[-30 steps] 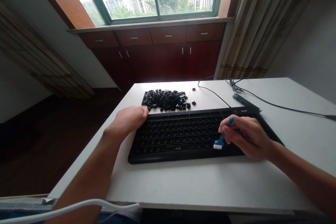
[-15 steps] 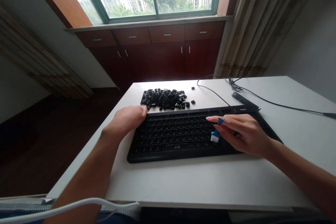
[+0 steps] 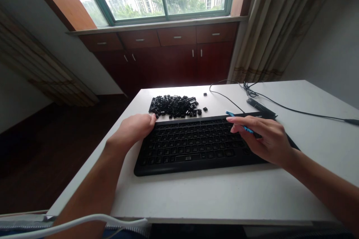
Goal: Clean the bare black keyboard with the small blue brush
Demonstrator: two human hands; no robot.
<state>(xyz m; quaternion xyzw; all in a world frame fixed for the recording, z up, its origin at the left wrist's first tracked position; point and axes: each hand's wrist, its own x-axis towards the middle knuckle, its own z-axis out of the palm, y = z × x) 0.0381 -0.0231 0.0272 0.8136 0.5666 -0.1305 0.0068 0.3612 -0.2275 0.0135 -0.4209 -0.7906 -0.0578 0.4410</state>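
A black keyboard [image 3: 193,145] with its keycaps removed lies across the white table [image 3: 218,198]. My left hand [image 3: 131,130] rests on the keyboard's upper left corner, fingers curled over its edge. Over the right part of the keyboard, my right hand [image 3: 260,136] holds a small blue brush [image 3: 238,121] between its fingers, its blue tip pointing left past the fingertips. A heap of loose black keycaps [image 3: 174,105] lies just behind the keyboard, near my left hand.
A black cable [image 3: 294,110] and a thin black bar [image 3: 259,107] lie at the back right of the table. Two stray keycaps [image 3: 205,109] sit beside the heap. Dark wooden cabinets [image 3: 168,56] stand under the window. A white cord [image 3: 84,220] crosses the lower left.
My right hand has lifted the brush off the keys and moved it back toward the keyboard's upper edge, turning the brush flat. The left hand has stayed on the corner.
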